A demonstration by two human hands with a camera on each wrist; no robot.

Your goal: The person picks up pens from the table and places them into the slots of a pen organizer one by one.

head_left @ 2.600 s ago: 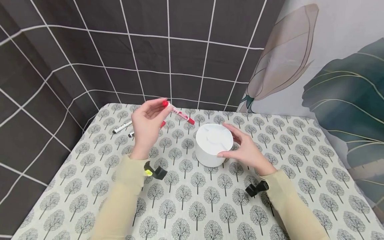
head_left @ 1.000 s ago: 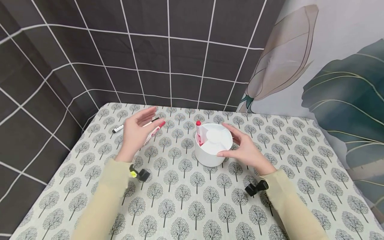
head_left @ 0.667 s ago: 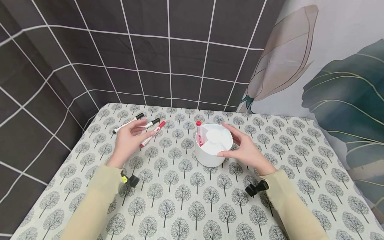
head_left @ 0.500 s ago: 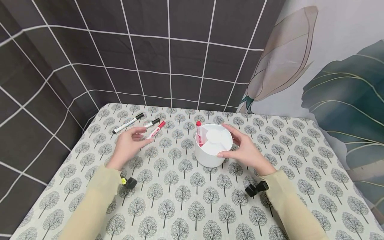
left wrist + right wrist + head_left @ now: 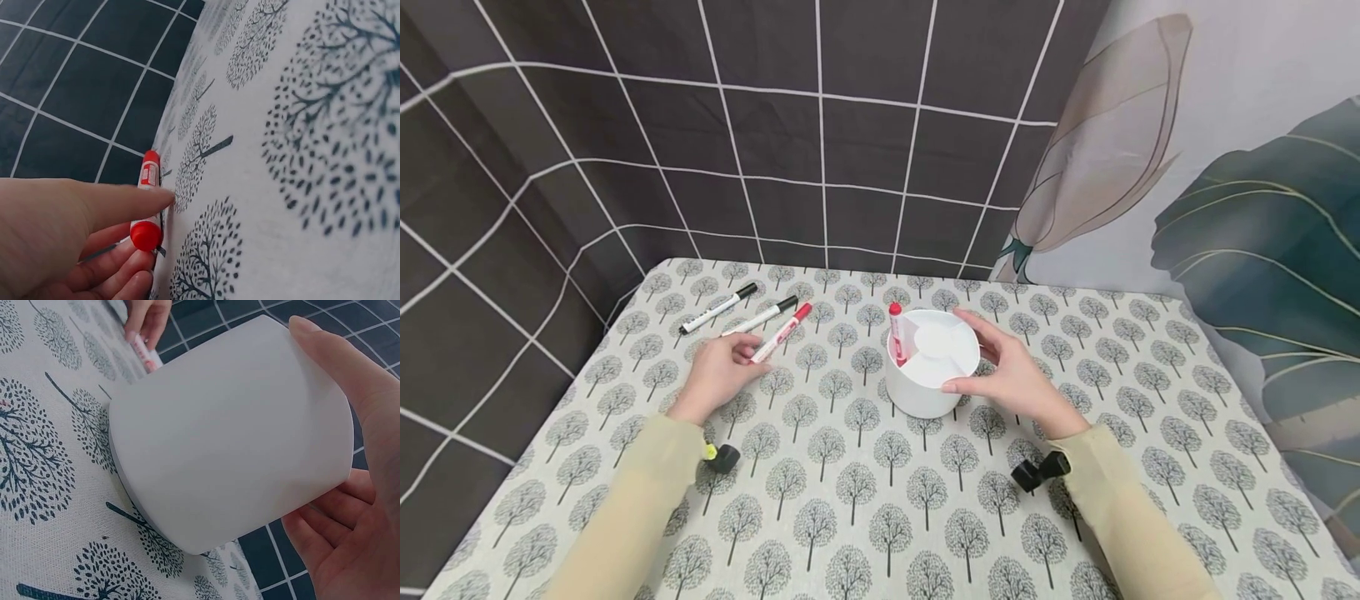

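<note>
On the patterned cloth at left, my left hand (image 5: 718, 371) has thumb and fingers around the near end of a red-capped marker (image 5: 784, 331). The left wrist view shows the thumb across that marker (image 5: 149, 177), with the fingers on its other side. My right hand (image 5: 1015, 375) grips the side of a white round pen holder (image 5: 925, 396), which has divided compartments. Inside its left compartment another red marker (image 5: 896, 333) stands upright. Seen from the right wrist, the pen holder's wall (image 5: 231, 437) fills the middle, thumb on one side and fingers on the other.
Two black-capped markers lie near the left hand: one white-bodied marker (image 5: 718, 309) farther out, the other marker (image 5: 763, 315) beside the red one. Tree-print cloth (image 5: 857, 517) covers the table. A dark grid-patterned curtain (image 5: 775, 125) hangs behind, with a floral curtain (image 5: 1225, 167) at right.
A red marker went from my left hand into the pen holder. The left hand then moved left and down, closing around the other red marker. My right hand stayed on the pen holder.
</note>
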